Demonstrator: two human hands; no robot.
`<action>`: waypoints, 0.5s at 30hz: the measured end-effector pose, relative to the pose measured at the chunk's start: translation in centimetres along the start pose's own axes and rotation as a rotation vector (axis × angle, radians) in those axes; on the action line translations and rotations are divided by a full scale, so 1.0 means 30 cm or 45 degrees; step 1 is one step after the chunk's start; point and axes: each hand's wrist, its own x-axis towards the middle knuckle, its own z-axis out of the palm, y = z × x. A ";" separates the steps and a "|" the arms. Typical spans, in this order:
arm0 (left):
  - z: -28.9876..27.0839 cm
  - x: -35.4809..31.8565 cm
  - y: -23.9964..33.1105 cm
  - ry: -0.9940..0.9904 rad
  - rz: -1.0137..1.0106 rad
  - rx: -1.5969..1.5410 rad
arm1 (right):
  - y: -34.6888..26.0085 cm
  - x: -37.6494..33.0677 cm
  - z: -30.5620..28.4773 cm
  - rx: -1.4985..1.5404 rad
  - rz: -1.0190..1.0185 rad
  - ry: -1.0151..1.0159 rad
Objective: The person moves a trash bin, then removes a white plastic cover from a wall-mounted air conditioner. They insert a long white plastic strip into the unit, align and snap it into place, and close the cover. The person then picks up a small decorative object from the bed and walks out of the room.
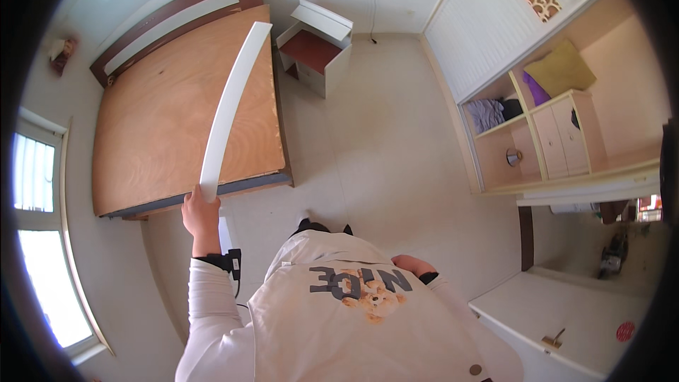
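Head view, looking down: the left hand [200, 213] is closed around the near end of a long white board [230, 102], gripping it just off the foot of the bed [170, 127]. From that grip the board rises and runs away from the person over the bed's bare plywood top, along its right side, with the far end reaching up near the headboard [177, 18]. The right hand [414, 265] rests against the front of the person's cream shirt [353, 318], well to the right of the bed; its fingers are partly hidden by the cloth, so I cannot tell whether it is open or closed, and it holds nothing visible. A white nightstand [316, 49] with an open drawer stands just beyond the bed's far right corner. A wardrobe [537, 99] with open shelves holding folded cloth stands across the floor to the right of the bed. A window [39, 226] lies on the wall to the left of the bed.
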 end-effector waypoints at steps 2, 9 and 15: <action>-0.026 0.051 0.068 0.030 -0.004 0.034 | -0.027 -0.073 -0.058 0.599 -0.075 0.084; 0.004 0.359 0.284 0.018 -0.099 0.057 | -0.265 -0.155 -0.344 0.925 0.004 0.225; 0.135 0.732 0.457 0.006 -0.148 0.003 | -0.553 0.095 -0.736 0.709 -0.014 0.159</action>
